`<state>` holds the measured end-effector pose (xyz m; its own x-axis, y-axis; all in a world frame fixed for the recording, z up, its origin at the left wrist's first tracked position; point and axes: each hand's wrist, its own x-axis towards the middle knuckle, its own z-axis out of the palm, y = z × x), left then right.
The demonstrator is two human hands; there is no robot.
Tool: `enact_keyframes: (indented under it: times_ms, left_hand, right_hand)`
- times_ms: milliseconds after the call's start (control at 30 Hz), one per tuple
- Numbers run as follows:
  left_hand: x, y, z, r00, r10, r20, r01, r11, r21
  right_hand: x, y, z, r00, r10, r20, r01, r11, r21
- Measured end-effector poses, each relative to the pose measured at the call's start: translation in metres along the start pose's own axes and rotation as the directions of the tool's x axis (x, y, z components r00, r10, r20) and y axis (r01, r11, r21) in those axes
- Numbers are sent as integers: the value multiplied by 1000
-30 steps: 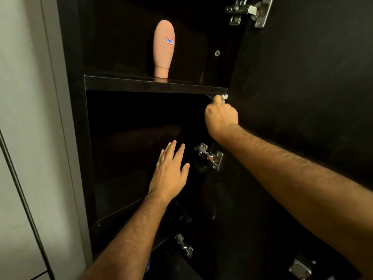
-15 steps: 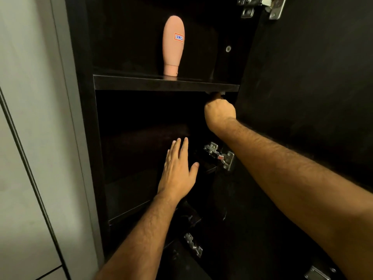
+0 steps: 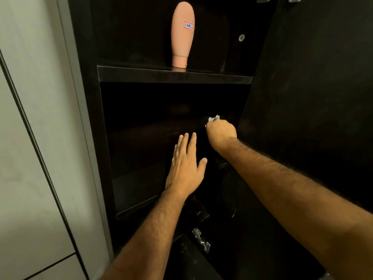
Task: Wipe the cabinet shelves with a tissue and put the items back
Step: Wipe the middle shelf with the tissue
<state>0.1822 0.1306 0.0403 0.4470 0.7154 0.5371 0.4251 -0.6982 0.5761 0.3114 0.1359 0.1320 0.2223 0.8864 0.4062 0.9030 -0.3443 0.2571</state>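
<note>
At centre right of the frame, the tissue (image 3: 213, 119) protrudes from the right hand (image 3: 221, 132), fist clamped round it inside the middle compartment. Left hand (image 3: 184, 168) spread flat, fingers straight, above the lower shelf (image 3: 137, 190). Risk: a high sweep jolts the upper shelf (image 3: 173, 74), toppling the inverted pink bottle (image 3: 182, 33).

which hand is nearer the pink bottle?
Right. The right hand, gripping the tissue, sits below and right of the pink bottle; the left hand lies lower, open.
</note>
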Motion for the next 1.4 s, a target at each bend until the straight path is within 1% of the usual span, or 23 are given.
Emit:
enact_keyframes:
  times_ms: [200, 267, 367, 467, 600, 800, 900, 967, 1067, 1133, 1167, 1233, 1300, 1400]
  left_hand:
    - [0, -1, 2, 1000, 3, -1, -3, 1000, 10]
    - [-1, 0, 1, 1000, 0, 8, 0, 1000, 12]
    - [-1, 1, -1, 1000, -5, 10, 5, 1000, 9]
    - [0, 0, 0, 1000, -7, 9, 7, 1000, -8]
    - [0, 0, 2, 1000, -5, 14, 5, 1000, -20]
    - [0, 1, 1, 1000, -6, 8, 6, 1000, -25]
    - [-1, 1, -1, 1000, -21, 5, 22, 998, -59]
    - [0, 2, -3, 1000, -24, -3, 24, 997, -74]
    - [-1, 1, -11, 999, -8, -34, 6, 997, -72]
    - [-2, 0, -19, 998, -6, -66, 2, 998, -65]
    - [-4, -1, -23, 997, -10, -81, 5, 998, -61]
    - [-8, -2, -30, 994, -15, -109, 9, 999, -53]
    - [-14, -3, -35, 993, -21, -117, 16, 999, -41]
    - [-23, -8, -39, 992, -51, -120, 47, 998, -31]
  right_hand:
    - [-1, -7, 16, 996, 12, 84, -10, 1000, -20]
    - [1, -7, 16, 993, 11, 116, -13, 1000, 15]
    - [4, -1, 4, 989, 30, 148, -41, 997, 70]
    - [0, 10, -6, 989, 36, 143, -50, 995, 91]
    - [-14, 20, -12, 977, 4, 214, -19, 998, 66]
    - [-33, 26, -9, 984, -85, 157, 82, 996, 26]
    - [-40, 28, -13, 974, -130, 187, 130, 991, 14]
    - [-45, 33, -18, 972, -139, 188, 134, 990, 37]
    - [-60, 31, -15, 975, -173, 138, 158, 981, 113]
    - [-71, 22, -3, 968, -197, 156, 176, 975, 137]
    - [-77, 16, 5, 970, -172, 175, 147, 979, 143]
    - [-85, 10, 21, 985, -48, 164, 18, 983, 182]
    - [-91, 9, 33, 988, 95, 125, -125, 955, 269]
    - [-95, 12, 47, 971, 226, 78, -239, 897, 372]
